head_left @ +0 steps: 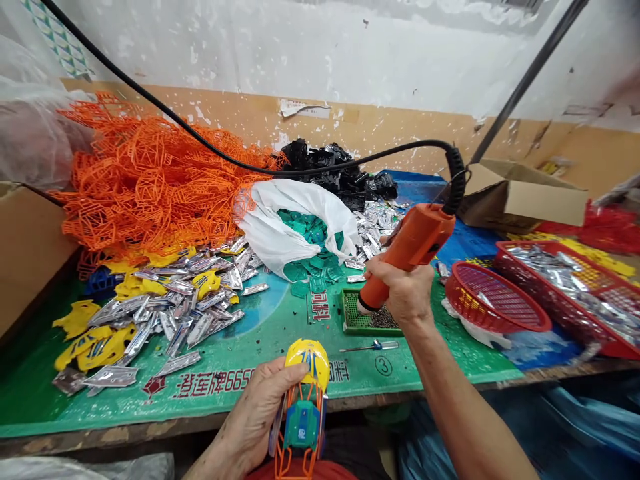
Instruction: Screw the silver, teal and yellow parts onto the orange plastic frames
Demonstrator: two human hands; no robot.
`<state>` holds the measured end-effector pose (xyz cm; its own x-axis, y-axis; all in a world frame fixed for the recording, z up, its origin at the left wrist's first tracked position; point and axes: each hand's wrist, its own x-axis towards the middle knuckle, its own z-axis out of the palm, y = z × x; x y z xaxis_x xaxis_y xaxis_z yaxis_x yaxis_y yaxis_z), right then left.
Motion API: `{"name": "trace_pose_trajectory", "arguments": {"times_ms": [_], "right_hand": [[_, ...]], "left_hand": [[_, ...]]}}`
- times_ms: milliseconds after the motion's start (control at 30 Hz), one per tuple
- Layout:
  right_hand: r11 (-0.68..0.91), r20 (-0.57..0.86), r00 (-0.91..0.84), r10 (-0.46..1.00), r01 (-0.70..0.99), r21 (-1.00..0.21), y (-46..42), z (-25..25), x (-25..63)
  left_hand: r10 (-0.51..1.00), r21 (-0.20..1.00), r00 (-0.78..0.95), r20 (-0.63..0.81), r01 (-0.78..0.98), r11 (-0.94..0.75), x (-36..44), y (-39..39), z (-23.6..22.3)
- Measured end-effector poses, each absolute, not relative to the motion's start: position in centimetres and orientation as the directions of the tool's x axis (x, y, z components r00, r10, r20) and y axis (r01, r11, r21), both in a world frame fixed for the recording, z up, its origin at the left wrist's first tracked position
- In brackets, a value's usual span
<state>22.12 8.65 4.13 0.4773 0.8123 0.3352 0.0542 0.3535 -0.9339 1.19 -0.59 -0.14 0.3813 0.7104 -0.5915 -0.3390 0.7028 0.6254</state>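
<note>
My left hand [255,410] is closed around a toy car body [303,423] at the table's front edge. The body has a yellow nose piece, an orange lattice frame and a green panel in its middle. In my right hand [410,290] is an orange electric screwdriver [407,247], its black cord rising from the top. The tool's tip points down over a green tray [355,323] of small screws; whether it touches them I cannot tell. A hand screwdriver [383,345] with a clear handle lies just in front of that tray.
Orange lattice frames [160,180] are heaped at the back left, behind silver and yellow parts [185,307]. A white bag [265,220] spills green panels. Black parts [325,167] lie behind it. At right stand a red basket [495,293], a longer red basket [590,257] and a cardboard box [520,193].
</note>
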Motion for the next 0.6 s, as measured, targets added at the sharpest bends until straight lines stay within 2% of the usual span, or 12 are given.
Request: {"name": "trace_pose_trajectory", "arguments": {"times_ms": [200, 400, 600], "right_hand": [[0.374, 0.339, 0.474, 0.812, 0.023, -0.927, 8.3, 5.5, 22.3], [0.454, 0.336, 0.428, 0.839, -0.213, -0.865, 5.6, 9.1, 20.7], [0.451, 0.362, 0.307, 0.880, -0.301, -0.840, 3.1, 10.4, 18.3]], "left_hand": [[0.721, 0.631, 0.368, -0.587, -0.351, 0.692, 1.4, -0.5, -0.2], [0.723, 0.612, 0.355, -0.592, -0.385, 0.691, 1.9, -0.8, 0.2], [0.749, 0.622, 0.344, -0.566, -0.418, 0.662, 2.0, -0.9, 0.2]]}}
